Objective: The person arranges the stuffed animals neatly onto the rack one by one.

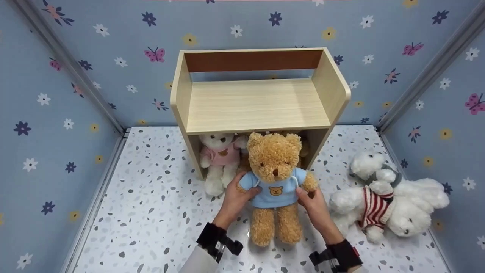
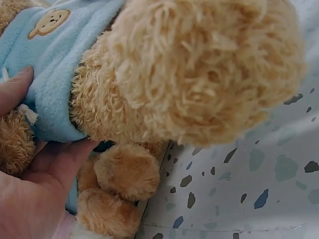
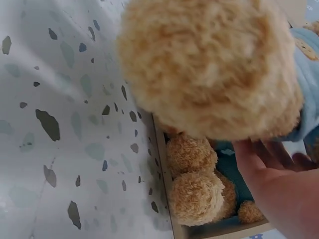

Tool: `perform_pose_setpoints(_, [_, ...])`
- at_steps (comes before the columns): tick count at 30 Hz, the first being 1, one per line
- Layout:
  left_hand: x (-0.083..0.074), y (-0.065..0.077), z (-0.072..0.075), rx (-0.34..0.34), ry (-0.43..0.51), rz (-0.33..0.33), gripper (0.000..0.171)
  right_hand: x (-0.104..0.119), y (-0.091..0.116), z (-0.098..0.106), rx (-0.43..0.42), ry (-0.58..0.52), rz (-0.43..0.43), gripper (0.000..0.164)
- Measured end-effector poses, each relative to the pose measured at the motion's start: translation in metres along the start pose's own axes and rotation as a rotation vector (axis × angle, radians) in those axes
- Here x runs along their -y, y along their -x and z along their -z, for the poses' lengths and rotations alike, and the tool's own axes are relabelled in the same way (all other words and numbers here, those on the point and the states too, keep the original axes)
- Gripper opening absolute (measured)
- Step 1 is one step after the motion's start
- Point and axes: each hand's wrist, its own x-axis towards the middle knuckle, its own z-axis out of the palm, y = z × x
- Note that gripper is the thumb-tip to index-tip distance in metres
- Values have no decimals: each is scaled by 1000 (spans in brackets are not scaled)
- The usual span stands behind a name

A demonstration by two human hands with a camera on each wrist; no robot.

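"Where's that bear (image 1: 275,189)?"
"At the shelf's (image 1: 257,106) lower front edge. Left hand (image 1: 235,195) and right hand (image 1: 315,204) curl round its sides, thumbs on the blue shirt (image 1: 273,200)."
"Heavy?"
"Light and soft, I'd guess, hardly fragile; grip the trunk, under the arms (image 1: 309,182)."

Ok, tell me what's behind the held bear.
Brown plush limbs and teal cloth show inside the shelf's lower compartment; the held bear covers most of that in the head view.

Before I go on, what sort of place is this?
Probably a child's play corner, perhaps a staged booth: flowered walls, a wooden shelf with stuffed toys inside, and a teddy bear held in front.
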Motion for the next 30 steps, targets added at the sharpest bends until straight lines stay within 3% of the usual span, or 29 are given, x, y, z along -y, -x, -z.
perform_pose_setpoints(6, [1,0,5,-45,-18,1,51,6,-6,4,-52,-16,92,43])
perform_pose_setpoints(12, [-2,2,6,-114,33,20,43,7,-8,0,-61,6,48,33])
perform_pose_setpoints(18, [-2,4,3,-183,85,41,43,7,-8,-4,7,29,-24,31])
perform_pose_setpoints(24, [-5,5,3,-107,95,55,61,13,-7,-7,38,94,-79,56])
perform_pose_setpoints(30, [-7,9,9,105,140,43,76,18,-10,-11,3,95,-17,56])
